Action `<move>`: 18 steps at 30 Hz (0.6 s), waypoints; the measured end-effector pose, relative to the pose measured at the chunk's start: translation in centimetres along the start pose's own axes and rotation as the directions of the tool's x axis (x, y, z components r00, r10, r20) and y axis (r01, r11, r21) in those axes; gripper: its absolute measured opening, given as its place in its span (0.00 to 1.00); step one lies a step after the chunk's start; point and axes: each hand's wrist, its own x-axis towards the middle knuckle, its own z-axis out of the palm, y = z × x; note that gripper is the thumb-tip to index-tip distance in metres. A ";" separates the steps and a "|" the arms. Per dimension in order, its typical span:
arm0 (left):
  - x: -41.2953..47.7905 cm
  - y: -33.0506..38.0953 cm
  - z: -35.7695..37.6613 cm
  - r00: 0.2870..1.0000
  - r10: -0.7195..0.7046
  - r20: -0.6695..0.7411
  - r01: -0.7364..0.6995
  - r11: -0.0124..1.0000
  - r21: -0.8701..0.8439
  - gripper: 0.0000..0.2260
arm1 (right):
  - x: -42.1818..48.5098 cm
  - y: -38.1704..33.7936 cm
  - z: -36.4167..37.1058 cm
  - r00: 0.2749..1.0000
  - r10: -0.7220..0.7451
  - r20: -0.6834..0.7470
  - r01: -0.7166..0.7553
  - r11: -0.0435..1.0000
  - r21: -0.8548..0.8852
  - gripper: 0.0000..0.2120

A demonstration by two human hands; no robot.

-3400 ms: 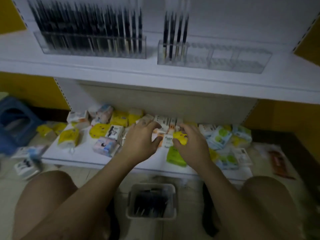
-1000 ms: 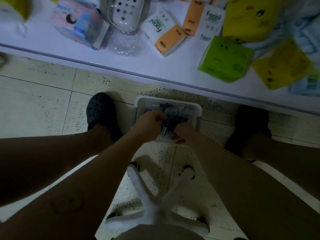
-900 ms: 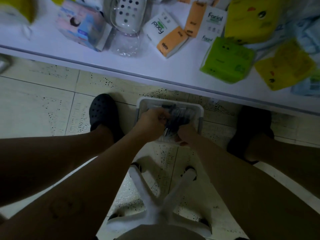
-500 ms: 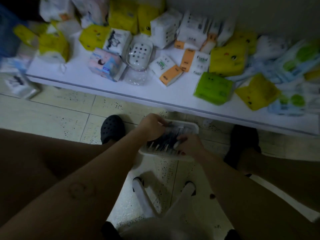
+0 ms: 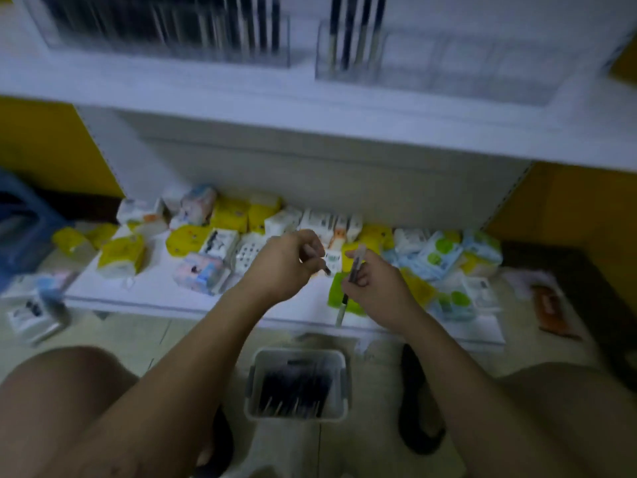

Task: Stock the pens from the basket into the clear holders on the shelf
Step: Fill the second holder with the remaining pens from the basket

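Both hands hover side by side in front of the lower shelf (image 5: 155,298), above the basket (image 5: 296,353) on the floor between the person's knees. The right hand (image 5: 372,286) pinches a dark pen (image 5: 343,307) near its middle, with the fingers curled round the barrel. The left hand (image 5: 286,263) is curled too, and a dark tip just past its fingers suggests a second pen (image 5: 325,270) — motion blur hides the rest of it.

The pen in the right hand stands nearly upright, its top leaning slightly right and away from the person and its lower end pointing down toward the basket. That long axis already roughly matches the pens standing in the holders.

Two clear holders sit on the upper shelf (image 5: 310,108), well above both hands. The left holder (image 5: 165,32) looks packed with dark pens. The right holder (image 5: 465,60) has only a few standing pens (image 5: 351,25) at its left end, and its other compartments look bare. Those free slots lie up and somewhat to the right of the hands, so the right hand is the nearer one — its likely next move is a lift up and forward with little turning of the pen.

Many more pens (image 5: 296,388) lie in the basket, so the stocking appears far from done. Small tissue packs (image 5: 120,257) crowd the lower shelf behind the hands.
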 end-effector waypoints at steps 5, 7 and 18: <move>0.9 6.2 -3.9 0.957 0.269 -0.112 -0.261 0.962 0.080 0.04 | -1.4 -6.4 -5.3 0.940 -0.252 -0.228 0.238 0.967 -0.087 0.40; 1.2 8.4 -5.5 0.933 0.331 -0.142 -0.321 0.943 0.091 0.04 | -1.7 -8.2 -7.1 0.916 -0.319 -0.244 0.312 0.948 -0.068 0.36; 2.7 17.0 -11.7 0.871 0.394 -0.293 -0.426 0.904 -0.050 0.16 | -0.6 -15.2 -14.3 0.732 -0.487 -0.476 0.535 0.844 -0.040 0.20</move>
